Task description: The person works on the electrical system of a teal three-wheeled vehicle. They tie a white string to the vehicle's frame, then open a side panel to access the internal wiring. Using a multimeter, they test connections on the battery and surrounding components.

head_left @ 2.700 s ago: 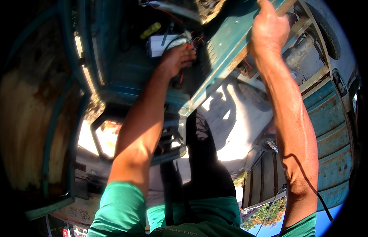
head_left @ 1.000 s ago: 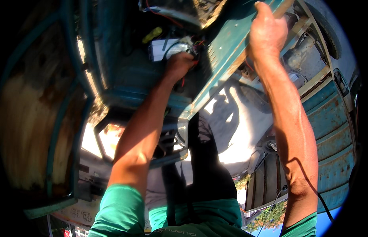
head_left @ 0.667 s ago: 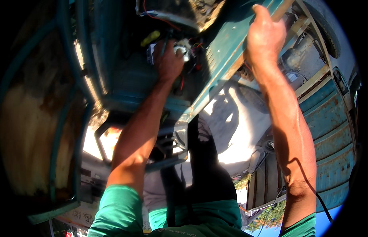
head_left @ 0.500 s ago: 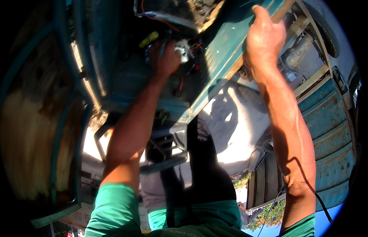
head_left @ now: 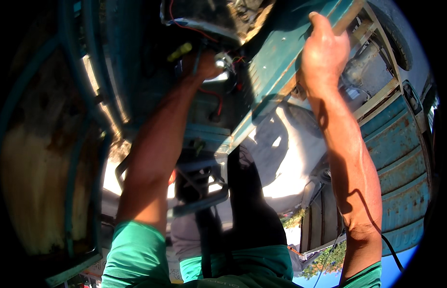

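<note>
One teal metal compartment in the head view holds a yellow-green handle, a red cable and a silver box partly hidden by the left grip, whose closure cannot be told, while the right grip wraps the rust-browned edge of a slotted teal panel.

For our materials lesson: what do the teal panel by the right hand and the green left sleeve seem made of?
Teal panel: probably painted sheet metal, its finish worn; rust-brown shows along one edge.
Green left sleeve: fabric with a faint sheen; soft folds show, though the fibre is unclear.
</note>
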Motion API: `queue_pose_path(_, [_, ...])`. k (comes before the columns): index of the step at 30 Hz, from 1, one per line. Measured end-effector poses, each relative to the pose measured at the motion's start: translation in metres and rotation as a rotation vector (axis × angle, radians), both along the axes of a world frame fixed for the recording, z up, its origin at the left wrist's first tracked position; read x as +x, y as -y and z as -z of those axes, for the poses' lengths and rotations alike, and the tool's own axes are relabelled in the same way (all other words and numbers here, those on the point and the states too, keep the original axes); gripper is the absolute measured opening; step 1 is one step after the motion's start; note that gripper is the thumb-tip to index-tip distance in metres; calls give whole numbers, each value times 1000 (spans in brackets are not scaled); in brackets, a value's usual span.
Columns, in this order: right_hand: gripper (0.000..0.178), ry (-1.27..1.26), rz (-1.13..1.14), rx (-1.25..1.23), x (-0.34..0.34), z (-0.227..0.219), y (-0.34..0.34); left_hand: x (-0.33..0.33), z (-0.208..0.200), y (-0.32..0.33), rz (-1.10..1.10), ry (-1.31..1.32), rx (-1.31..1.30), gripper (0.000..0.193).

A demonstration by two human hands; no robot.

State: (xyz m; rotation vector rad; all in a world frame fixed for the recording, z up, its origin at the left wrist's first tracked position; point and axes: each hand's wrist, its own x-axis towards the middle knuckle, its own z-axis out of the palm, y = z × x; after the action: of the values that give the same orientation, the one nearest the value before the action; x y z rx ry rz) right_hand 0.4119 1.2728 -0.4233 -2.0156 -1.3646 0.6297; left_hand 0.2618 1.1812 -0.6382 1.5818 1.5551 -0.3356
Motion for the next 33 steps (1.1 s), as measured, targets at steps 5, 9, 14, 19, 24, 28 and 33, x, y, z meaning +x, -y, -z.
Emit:
queue_pose_path(5, [27, 1, 8, -1, -2, 0, -2, 1, 26, 17, -17, 44, 37, 78])
queue_pose_path(9, [28, 32, 32, 0, 3, 3, -3, 0, -11, -1, 36, 94, -165, 87])
queue_pose_path(14, [29, 52, 44, 2, 2, 4, -5, 1, -49, 17, -25, 90, 67, 85])
queue_pose_path(19, [30, -21, 49, -3, -2, 1, -6, -1, -58, 17, -139, 188, -64, 89])
queue_pose_path(24, [37, -28, 66, -80, -9, -12, -7, -2, -102, 16, -267, 222, -174, 79])
queue_pose_path(28, [35, 4, 57, -72, -9, -11, -7, -5, -102, 21, -289, 184, -243, 69])
queue_pose_path(33, [34, -47, 58, -82, -10, -12, -8, -3, -100, 22, -296, 138, -263, 58])
